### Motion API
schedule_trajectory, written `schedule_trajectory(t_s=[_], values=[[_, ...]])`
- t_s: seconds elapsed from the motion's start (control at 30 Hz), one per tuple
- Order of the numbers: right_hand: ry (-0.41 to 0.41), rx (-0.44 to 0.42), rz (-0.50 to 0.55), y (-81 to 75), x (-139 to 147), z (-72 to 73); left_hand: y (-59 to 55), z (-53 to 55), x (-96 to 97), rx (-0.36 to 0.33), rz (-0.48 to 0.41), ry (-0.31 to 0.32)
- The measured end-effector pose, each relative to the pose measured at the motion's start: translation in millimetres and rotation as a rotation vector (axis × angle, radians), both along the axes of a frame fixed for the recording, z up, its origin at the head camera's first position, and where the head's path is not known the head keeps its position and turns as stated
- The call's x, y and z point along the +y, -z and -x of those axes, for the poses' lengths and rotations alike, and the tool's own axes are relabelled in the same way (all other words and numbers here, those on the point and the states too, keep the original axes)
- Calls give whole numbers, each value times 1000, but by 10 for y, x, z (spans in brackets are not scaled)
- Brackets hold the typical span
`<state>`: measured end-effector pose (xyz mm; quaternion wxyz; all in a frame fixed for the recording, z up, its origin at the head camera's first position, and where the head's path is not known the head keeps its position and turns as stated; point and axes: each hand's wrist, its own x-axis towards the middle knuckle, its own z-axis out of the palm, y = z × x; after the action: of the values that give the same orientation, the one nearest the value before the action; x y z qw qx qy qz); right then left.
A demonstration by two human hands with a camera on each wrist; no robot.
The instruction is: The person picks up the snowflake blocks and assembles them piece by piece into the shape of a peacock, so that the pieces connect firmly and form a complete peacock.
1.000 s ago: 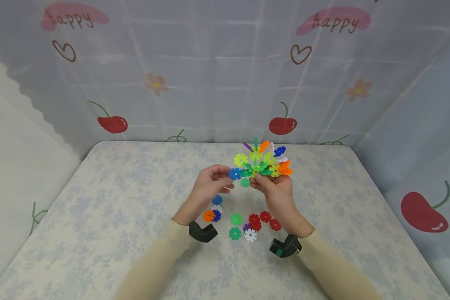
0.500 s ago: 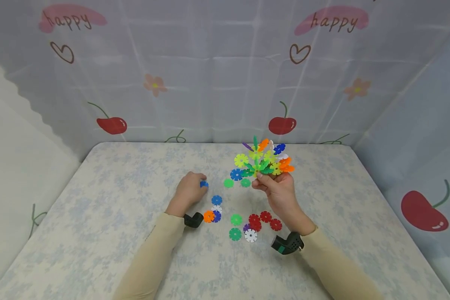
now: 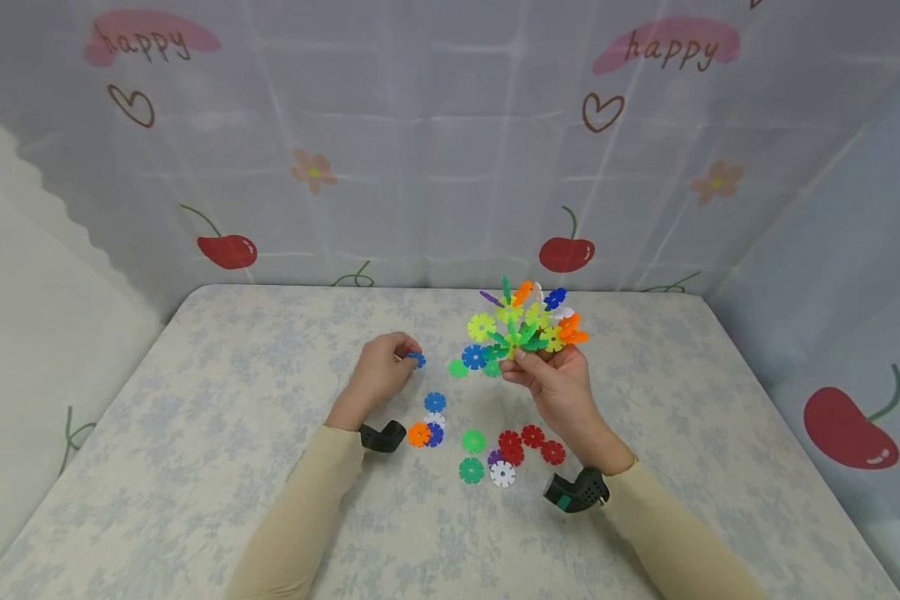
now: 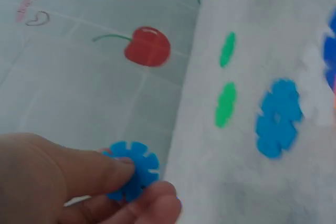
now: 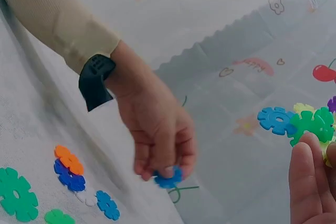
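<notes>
My left hand (image 3: 375,375) pinches a blue notched plastic disc (image 4: 139,161) between thumb and fingers, left of the loose pieces. In the left wrist view the disc faces the camera, partly covered by the thumb. My right hand (image 3: 558,392) holds a built cluster of interlocking snowflake discs (image 3: 538,317) by its lower part. The cluster is yellow, green, orange, white, purple and dark blue. A blue disc (image 5: 275,120) sticks out from its left side. The two hands are apart, both in front of the wearer.
Beneath the cluster lie green discs (image 3: 458,368). Nearer are a blue disc (image 3: 435,402), an orange disc (image 3: 418,434), red discs (image 3: 532,436), a white disc (image 3: 502,474) and further green ones. A printed curtain (image 3: 427,167) stands behind the table (image 3: 232,375).
My left hand has left the blue disc on the cluster, moved left to the table and picked up another blue disc, now slightly farther forward. The right hand still holds the cluster, nearly unmoved.
</notes>
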<state>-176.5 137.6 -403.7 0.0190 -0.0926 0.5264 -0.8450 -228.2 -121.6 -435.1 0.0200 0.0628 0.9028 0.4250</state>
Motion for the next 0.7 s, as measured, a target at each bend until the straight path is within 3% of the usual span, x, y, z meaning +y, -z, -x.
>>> schedule_trajectory(t_s=[0.13, 0.27, 0.37, 0.47, 0.7], values=[[-23, 11, 1, -2, 0, -17, -264, -112, 89, 105, -380, 65], [-60, 27, -22, -20, 12, -34, -503, -262, 161, 206, -628, 169], [-114, 30, -27, -36, 25, -53, -603, -345, 190, 231, -704, 218], [-168, 33, -12, -47, 32, -69, -628, -372, 202, 226, -733, 261], [-206, 49, 9, -54, 29, -73, -604, -382, 222, 231, -694, 346]])
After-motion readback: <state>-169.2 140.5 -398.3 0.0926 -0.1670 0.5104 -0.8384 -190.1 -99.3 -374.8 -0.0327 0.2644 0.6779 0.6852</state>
